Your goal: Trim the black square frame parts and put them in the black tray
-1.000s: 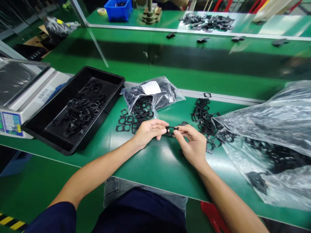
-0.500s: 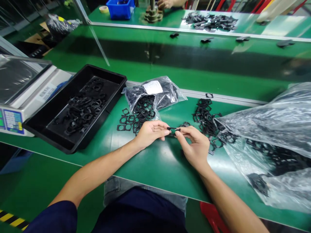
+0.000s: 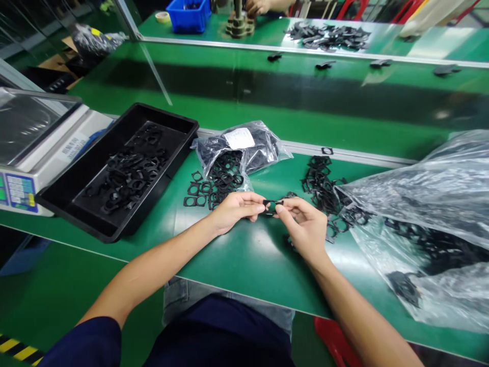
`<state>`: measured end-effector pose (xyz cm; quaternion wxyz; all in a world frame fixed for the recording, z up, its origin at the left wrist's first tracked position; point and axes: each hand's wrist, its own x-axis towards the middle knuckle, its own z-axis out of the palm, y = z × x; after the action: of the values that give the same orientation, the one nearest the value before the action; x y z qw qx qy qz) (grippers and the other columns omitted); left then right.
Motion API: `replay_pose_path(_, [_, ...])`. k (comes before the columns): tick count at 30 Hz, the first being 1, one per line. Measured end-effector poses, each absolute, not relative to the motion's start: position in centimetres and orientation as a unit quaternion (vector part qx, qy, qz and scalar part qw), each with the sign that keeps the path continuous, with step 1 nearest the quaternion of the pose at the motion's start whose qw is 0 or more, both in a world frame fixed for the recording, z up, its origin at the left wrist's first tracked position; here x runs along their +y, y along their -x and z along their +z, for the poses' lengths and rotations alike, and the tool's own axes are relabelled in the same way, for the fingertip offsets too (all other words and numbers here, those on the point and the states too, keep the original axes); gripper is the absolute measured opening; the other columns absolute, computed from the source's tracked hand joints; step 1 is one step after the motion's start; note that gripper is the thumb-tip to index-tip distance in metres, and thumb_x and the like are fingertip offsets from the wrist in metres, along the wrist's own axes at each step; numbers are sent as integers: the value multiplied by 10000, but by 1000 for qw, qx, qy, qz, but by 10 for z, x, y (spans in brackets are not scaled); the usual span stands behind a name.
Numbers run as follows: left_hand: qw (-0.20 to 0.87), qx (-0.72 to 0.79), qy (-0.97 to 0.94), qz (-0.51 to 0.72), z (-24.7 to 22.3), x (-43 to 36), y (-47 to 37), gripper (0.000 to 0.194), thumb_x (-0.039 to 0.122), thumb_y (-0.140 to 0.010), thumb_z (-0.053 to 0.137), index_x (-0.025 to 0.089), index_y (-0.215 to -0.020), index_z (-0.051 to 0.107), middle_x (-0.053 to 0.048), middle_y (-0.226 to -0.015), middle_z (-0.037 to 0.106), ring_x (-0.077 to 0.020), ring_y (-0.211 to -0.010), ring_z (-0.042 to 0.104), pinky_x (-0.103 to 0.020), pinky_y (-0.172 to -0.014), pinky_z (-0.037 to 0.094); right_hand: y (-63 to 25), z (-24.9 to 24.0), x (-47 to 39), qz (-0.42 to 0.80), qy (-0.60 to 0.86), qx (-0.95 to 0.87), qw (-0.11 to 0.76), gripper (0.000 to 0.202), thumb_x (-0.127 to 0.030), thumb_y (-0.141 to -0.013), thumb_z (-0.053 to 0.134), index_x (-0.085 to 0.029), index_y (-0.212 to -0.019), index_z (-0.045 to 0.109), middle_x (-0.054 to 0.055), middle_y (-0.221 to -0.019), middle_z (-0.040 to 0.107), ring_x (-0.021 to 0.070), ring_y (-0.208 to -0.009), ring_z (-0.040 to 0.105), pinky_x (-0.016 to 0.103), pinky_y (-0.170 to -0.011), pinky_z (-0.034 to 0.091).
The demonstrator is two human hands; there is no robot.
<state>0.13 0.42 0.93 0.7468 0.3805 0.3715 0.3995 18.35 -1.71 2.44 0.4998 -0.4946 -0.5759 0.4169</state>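
Observation:
Between my two hands, just above the green table (image 3: pixel 244 260), is a small black plastic ring frame (image 3: pixel 273 202) with a round opening. My left hand (image 3: pixel 237 211) pinches its left side with thumb and fingertips. My right hand (image 3: pixel 305 224) pinches the right side in the same way, and the fingertips cover parts of the frame. Left of it, loose black frames (image 3: pixel 194 188) lie by a clear plastic bag (image 3: pixel 263 148) with a white label. On the right, a pile of similar frames (image 3: pixel 319 176) spills beside a large clear bag (image 3: pixel 424 193).
A black tray (image 3: pixel 170 178) with many black parts stands at the left, against a weighing scale (image 3: pixel 57 137). A metal rail (image 3: pixel 367 160) runs behind the bags. Across the belt, a person's hand (image 3: pixel 257 7) is near a metal fixture (image 3: pixel 240 25) and a blue bin (image 3: pixel 189 15).
The held frame is tilted a little more toward me, so its opening shows more. Both hands keep their pinch and nearly the same place.

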Motion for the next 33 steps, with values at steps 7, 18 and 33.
replay_pose_path(7, [774,336,-400,358,14,8,4,424,420,-654,893,113,-872,699,-16,-743,669,-74,-568,584,-226,-600,476,-187,27,-11,503,478,-537,480,296,-451,-756,835,-200,-768,679,1,-678,691,145,-557,660,286,-587,606])
replay_pose_path(18, [621,410,-505,437,12,-2,-4,257,351,-780,776,147,-861,644,10,-715,627,-72,-569,585,-193,-572,444,-185,28,-18,336,491,-656,464,165,-377,-921,664,-227,-923,732,43,-840,685,175,-713,666,317,-663,594])
replay_pose_path(33, [611,397,-542,418,12,0,-2,205,293,-765,782,140,-874,701,-6,-742,656,-93,-650,595,-208,-608,452,-182,25,-21,309,490,-670,464,152,-350,-874,732,-221,-949,705,30,-828,722,167,-688,686,318,-701,618])
